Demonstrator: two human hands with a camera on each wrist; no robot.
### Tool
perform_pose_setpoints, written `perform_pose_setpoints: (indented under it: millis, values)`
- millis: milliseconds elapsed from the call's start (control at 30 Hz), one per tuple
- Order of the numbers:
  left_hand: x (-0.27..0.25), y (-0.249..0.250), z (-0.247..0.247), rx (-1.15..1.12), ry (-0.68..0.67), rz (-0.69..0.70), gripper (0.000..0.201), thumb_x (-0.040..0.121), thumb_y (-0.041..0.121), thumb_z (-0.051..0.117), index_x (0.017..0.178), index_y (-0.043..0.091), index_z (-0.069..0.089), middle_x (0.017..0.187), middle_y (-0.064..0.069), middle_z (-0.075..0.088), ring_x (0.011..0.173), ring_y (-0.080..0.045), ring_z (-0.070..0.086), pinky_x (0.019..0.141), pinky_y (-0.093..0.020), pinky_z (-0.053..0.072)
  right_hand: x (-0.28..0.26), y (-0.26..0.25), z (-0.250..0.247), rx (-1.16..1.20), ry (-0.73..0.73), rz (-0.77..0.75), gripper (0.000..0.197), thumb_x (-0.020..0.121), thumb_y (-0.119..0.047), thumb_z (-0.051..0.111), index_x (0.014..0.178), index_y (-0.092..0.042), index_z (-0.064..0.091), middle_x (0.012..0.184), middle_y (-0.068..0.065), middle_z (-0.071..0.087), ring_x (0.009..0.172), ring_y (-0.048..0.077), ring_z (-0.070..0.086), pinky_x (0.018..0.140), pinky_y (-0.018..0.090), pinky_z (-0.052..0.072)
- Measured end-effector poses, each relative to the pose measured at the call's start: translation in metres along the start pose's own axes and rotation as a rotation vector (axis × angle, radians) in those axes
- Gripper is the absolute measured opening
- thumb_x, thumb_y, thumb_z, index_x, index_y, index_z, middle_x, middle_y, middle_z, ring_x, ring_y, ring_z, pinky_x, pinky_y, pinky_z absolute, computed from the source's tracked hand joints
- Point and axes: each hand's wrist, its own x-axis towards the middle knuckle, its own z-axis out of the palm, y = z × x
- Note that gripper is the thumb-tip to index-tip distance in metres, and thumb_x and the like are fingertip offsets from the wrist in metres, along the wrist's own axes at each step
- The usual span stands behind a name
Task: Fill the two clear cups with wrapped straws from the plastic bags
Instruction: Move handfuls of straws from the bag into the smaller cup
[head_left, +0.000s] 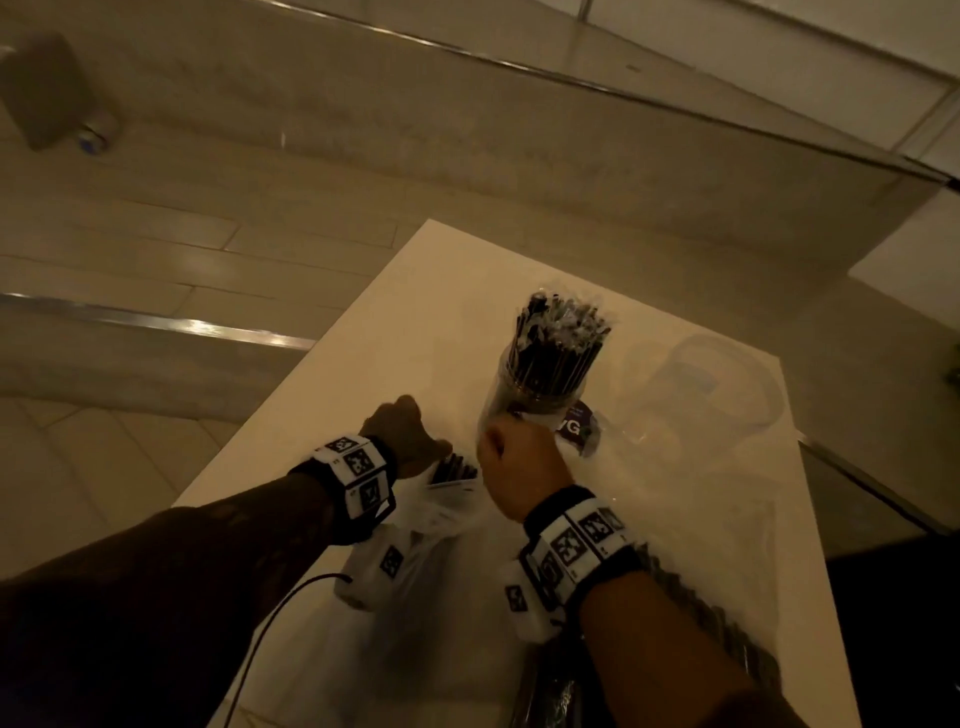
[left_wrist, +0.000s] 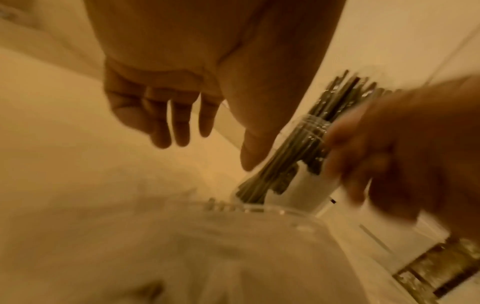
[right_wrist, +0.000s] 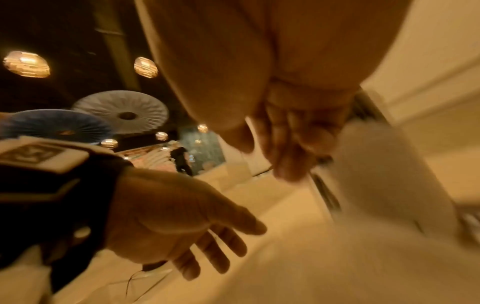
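Left hand (head_left: 402, 434): raised over white rectangular tabletop (head_left: 415, 291), fingers (left_wrist: 179, 123) straight and loosely spread, thumb apart, gripping nothing in left wrist view

Right hand (head_left: 519, 462): just right of left fingers, knuckles up, fingers curled downward near base of filled cup; whether anything is pinched cannot be told, both wrist views blurred

Tall clear plastic cup (head_left: 535, 387), upright, packed with dark straws in clear wrappers (head_left: 563, 332): directly beyond right fingertips, touching or nearly so; straw tops fanning above rim

Second clear plastic cup (head_left: 727, 384), faint, apparently without straws: well right of right fingers, past filled cup

Clear plastic bag with purple-and-white label (head_left: 574, 426): lying flat just right of right knuckles, at foot of filled cup

Translucent white plastic bag (head_left: 441, 514), mouth open, with dark straw ends (head_left: 454, 467) showing: beneath and between both hands, just nearside of left thumb

Further bundle of dark wrapped straws in clear plastic (head_left: 727, 639): under and behind right wrist, towards near table edge

Black-and-white marker wristbands (head_left: 358, 475): one on each wrist; thin black cable (head_left: 270, 634) trailing from left one
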Motion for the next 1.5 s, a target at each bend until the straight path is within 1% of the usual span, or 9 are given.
perform_pose_setpoints:
  millis: [200,333,467,600,933,1100,1333,1433,1500]
  values:
    - [0.000,-0.012,0.030,0.136,-0.310,-0.065,0.045,0.084,0.046,0.065,0.075,0.003,0.062,0.063,-0.003,0.043,0.074,-0.020,0.050,0.070,-0.027,0.039,0.012,0.027,0.051,-0.045,-0.359,0.469,0.035,0.098,-0.035,0.050,0.106,-0.004,0.062,0.105,0.015,0.064,0.094,0.028,0.062,0.070,0.028,0.043]
    - [0.003,-0.018,0.037,0.126,-0.280,-0.029,0.047,0.092,0.040,0.054,0.057,0.012,0.043,0.063,-0.001,0.039,0.064,-0.016,0.045,0.070,-0.025,0.036,0.014,0.024,0.060,0.147,-0.362,0.578,0.040,0.085,-0.048,0.064,0.098,-0.009,0.063,0.086,0.007,0.065,0.075,0.022,0.061,0.062,0.029,0.046]
    - [0.001,-0.017,0.034,0.029,-0.202,-0.005,0.028,0.090,0.029,0.060,0.071,0.011,0.050,0.077,-0.001,0.041,0.090,-0.020,0.044,0.080,-0.031,0.043,0.013,0.023,0.059,0.321,-0.376,0.606,0.026,0.085,-0.042,0.067,0.091,-0.017,0.066,0.084,0.003,0.068,0.078,0.019,0.065,0.068,0.029,0.052]
    - [-0.001,-0.014,0.031,-0.058,-0.129,-0.013,0.038,0.087,0.025,0.065,0.115,0.001,0.057,0.120,-0.015,0.055,0.110,-0.028,0.054,0.091,-0.032,0.045,0.016,0.021,0.061,0.466,-0.307,0.503,0.015,0.089,-0.028,0.061,0.099,-0.019,0.069,0.099,0.006,0.071,0.091,0.023,0.066,0.087,0.038,0.054]
    - [-0.004,-0.015,0.035,-0.135,-0.088,-0.028,0.037,0.083,0.017,0.067,0.116,0.007,0.052,0.125,-0.012,0.052,0.111,-0.029,0.052,0.086,-0.033,0.044,0.014,0.007,0.050,0.554,-0.307,0.297,0.013,0.088,-0.025,0.067,0.076,-0.020,0.069,0.086,0.005,0.071,0.087,0.023,0.068,0.090,0.039,0.054]
    - [-0.002,-0.024,0.040,-0.125,-0.059,-0.035,0.027,0.084,0.023,0.066,0.101,0.013,0.048,0.116,-0.012,0.055,0.093,-0.025,0.051,0.081,-0.034,0.044,0.011,-0.021,0.026,0.620,-0.041,0.218,0.026,0.097,-0.026,0.054,0.077,-0.012,0.059,0.067,0.009,0.066,0.066,0.022,0.065,0.073,0.036,0.054]
    - [-0.009,-0.026,0.037,-0.083,-0.034,-0.052,0.040,0.084,0.039,0.063,0.111,0.014,0.048,0.122,-0.012,0.052,0.105,-0.028,0.052,0.089,-0.034,0.046,0.004,-0.075,-0.073,0.886,0.462,0.003,0.026,0.092,-0.029,0.063,0.075,-0.011,0.053,0.051,-0.001,0.050,0.042,0.012,0.046,0.045,0.025,0.045]
    - [-0.026,-0.015,0.015,-0.207,0.244,0.246,0.050,0.073,0.045,0.058,0.115,0.018,0.053,0.118,-0.006,0.052,0.107,-0.025,0.051,0.090,-0.039,0.048,0.003,-0.069,-0.104,0.957,0.577,-0.018,0.031,0.091,-0.034,0.064,0.068,-0.019,0.051,0.047,-0.006,0.049,0.044,0.015,0.046,0.054,0.034,0.048]
    - [-0.042,0.008,-0.009,-0.440,0.130,0.487,0.052,0.061,0.035,0.060,0.109,0.017,0.056,0.112,-0.003,0.056,0.105,-0.020,0.053,0.080,-0.029,0.046,0.003,-0.061,-0.107,1.022,0.604,-0.012,0.032,0.093,-0.034,0.062,0.067,-0.018,0.049,0.047,-0.007,0.047,0.044,0.017,0.045,0.057,0.036,0.047]
